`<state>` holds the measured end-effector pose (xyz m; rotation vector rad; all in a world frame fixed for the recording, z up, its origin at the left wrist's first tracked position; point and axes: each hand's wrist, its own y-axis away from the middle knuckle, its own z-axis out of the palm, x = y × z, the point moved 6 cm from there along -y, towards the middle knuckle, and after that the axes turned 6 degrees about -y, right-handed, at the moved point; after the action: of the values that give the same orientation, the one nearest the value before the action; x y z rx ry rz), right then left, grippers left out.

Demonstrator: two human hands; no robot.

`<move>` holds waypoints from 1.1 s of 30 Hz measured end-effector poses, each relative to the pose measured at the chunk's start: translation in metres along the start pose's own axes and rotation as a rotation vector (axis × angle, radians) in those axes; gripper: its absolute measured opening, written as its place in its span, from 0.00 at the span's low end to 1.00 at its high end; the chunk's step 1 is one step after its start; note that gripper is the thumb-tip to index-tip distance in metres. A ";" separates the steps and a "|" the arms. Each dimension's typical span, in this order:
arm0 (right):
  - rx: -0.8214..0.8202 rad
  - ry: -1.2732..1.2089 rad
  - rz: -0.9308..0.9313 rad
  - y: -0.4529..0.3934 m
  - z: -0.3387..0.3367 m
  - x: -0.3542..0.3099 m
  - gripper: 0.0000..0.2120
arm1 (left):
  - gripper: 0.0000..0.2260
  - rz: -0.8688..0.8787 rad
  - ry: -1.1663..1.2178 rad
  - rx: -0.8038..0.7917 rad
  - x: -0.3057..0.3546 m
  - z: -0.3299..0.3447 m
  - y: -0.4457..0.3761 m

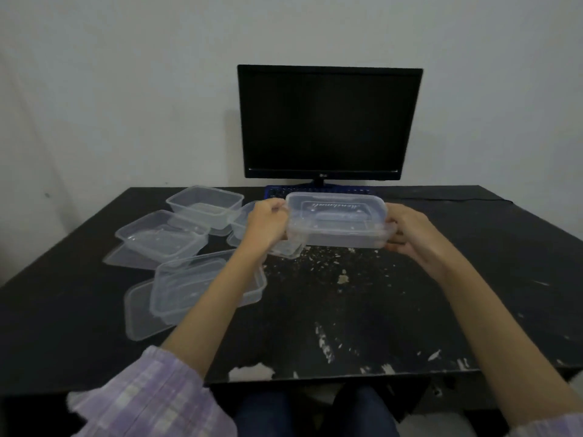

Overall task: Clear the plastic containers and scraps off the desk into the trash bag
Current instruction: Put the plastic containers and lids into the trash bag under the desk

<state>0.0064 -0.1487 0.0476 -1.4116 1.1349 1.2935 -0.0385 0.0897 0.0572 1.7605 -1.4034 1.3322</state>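
**Lidded container held at both ends**

The left hand (268, 223) and right hand (407, 230) each clamp one short end of a clear lidded container (337, 220), raised above the desk (473, 279) centre, probably to keep it level. Other containers (164, 238) crowd the left edge; food scraps (342, 277) lie beneath. No trash bag visible.

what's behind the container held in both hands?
Behind the held container: a blue keyboard, mostly covered, and a dark monitor on the desk. The keyboard's middle is hidden.
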 end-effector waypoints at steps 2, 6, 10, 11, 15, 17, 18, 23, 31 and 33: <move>-0.067 -0.054 0.008 0.017 0.022 -0.002 0.13 | 0.11 -0.021 0.104 0.006 -0.009 -0.027 0.023; -0.175 -0.123 0.018 0.047 0.069 -0.004 0.15 | 0.13 -0.051 0.184 0.016 -0.027 -0.077 0.069; -0.334 -0.169 0.039 0.082 0.131 0.002 0.14 | 0.13 -0.119 0.234 0.112 -0.055 -0.142 0.124; -0.376 -0.186 0.049 0.090 0.144 0.005 0.14 | 0.12 -0.134 0.235 0.132 -0.061 -0.157 0.138; -0.543 -0.223 0.122 0.131 0.201 0.027 0.17 | 0.11 -0.206 0.202 0.142 -0.091 -0.215 0.199; -0.606 -0.228 0.155 0.154 0.223 0.040 0.19 | 0.12 -0.255 0.165 0.088 -0.106 -0.237 0.224; -0.645 -0.222 0.172 0.167 0.236 0.048 0.20 | 0.13 -0.287 0.140 0.060 -0.116 -0.248 0.238; -0.730 -0.198 0.282 0.215 0.281 0.090 0.25 | 0.18 -0.422 0.126 -0.049 -0.172 -0.281 0.283; -0.665 -0.091 0.331 0.225 0.318 0.167 0.29 | 0.10 -0.732 0.022 0.212 -0.286 -0.274 0.301; -0.638 -0.024 0.302 0.218 0.325 0.183 0.30 | 0.12 -0.787 -0.115 0.335 -0.313 -0.269 0.300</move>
<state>-0.2623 0.1177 -0.1622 -1.7037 0.9834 2.0053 -0.4103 0.3500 -0.1757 2.2889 -0.4197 1.0558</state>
